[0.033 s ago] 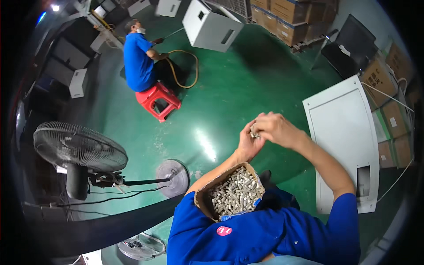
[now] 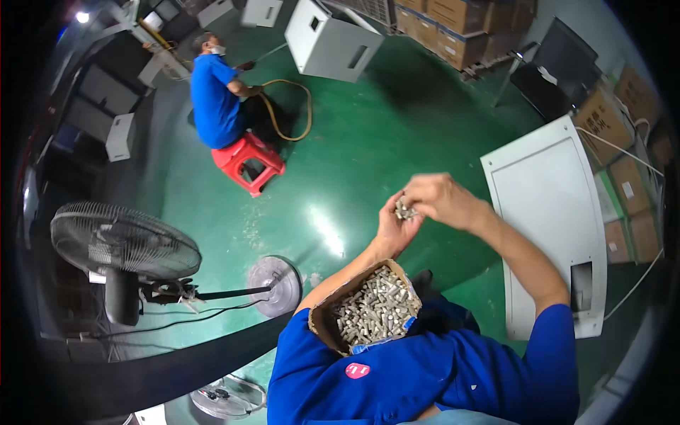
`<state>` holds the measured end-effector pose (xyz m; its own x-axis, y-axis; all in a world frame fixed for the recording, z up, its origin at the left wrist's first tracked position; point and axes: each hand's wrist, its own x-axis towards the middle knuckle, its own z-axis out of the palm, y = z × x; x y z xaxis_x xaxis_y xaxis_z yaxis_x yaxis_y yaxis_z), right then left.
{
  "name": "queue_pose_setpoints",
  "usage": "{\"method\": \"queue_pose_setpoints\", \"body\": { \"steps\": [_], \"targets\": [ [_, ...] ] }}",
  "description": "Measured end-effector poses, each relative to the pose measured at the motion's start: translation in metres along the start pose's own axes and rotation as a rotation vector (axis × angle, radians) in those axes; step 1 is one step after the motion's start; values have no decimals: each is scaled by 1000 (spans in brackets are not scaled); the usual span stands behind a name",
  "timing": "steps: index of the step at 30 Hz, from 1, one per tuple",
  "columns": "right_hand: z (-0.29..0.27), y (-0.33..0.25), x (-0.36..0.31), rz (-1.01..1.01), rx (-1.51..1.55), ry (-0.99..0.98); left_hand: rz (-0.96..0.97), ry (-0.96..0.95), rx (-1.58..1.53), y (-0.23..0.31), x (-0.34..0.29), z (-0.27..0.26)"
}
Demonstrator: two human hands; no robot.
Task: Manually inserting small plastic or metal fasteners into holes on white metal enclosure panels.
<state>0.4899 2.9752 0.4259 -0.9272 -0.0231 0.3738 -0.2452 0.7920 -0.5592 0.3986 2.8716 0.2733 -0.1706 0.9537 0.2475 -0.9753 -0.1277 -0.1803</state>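
Note:
My left hand (image 2: 394,232) is cupped in front of me, its fingers curled round a small heap of short grey-beige cylindrical pieces (image 2: 404,210). Over that heap, my right hand (image 2: 443,202) has its fingers bent together at the edge of the left palm. The right fingers are slightly blurred, and whatever they pinch is hidden. An open, rough-edged cardboard box (image 2: 323,327) rests against my body below the left forearm. Many similar cylindrical pieces (image 2: 377,306) fill it; some look metallic.
A large white panel (image 2: 545,212) stands at right, beside cartons (image 2: 629,185) and a black chair (image 2: 556,74). At left is a pedestal fan (image 2: 124,241) with cables. Ahead, a co-worker (image 2: 218,99) on a red stool (image 2: 249,163) faces a white cabinet (image 2: 329,44).
My right hand has lifted slightly off the left palm, so more of the small pieces show. The whole view has shifted a little.

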Motion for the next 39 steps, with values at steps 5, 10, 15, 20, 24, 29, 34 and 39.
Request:
{"method": "queue_pose_setpoints", "body": {
  "steps": [5, 10, 15, 20, 24, 29, 34, 39],
  "targets": [
    [-78, 63, 13, 116, -63, -36, 175, 386, 44, -15, 19, 44],
    [-200, 97, -25, 397, -314, -29, 154, 434, -36, -40, 31, 59],
    [-303, 124, -85, 838, -621, -247, 77, 440, -23, -64, 49, 58],
    [-323, 108, -124, 1293, -643, -565, 13, 444, 64, -59, 54, 42],
    [-327, 88, -141, 1455, -505, -697, -56, 416, 81, -57, 58, 31],
    [-311, 68, -142, 1522, -432, -747, -147, 431, 155, -53, 69, 30],
    [-293, 55, -154, 1609, -386, -791, -240, 405, 195, -47, 72, 24],
    [-278, 58, -168, 1640, -348, -858, -295, 368, 182, -44, 76, 15]
  ]
}}
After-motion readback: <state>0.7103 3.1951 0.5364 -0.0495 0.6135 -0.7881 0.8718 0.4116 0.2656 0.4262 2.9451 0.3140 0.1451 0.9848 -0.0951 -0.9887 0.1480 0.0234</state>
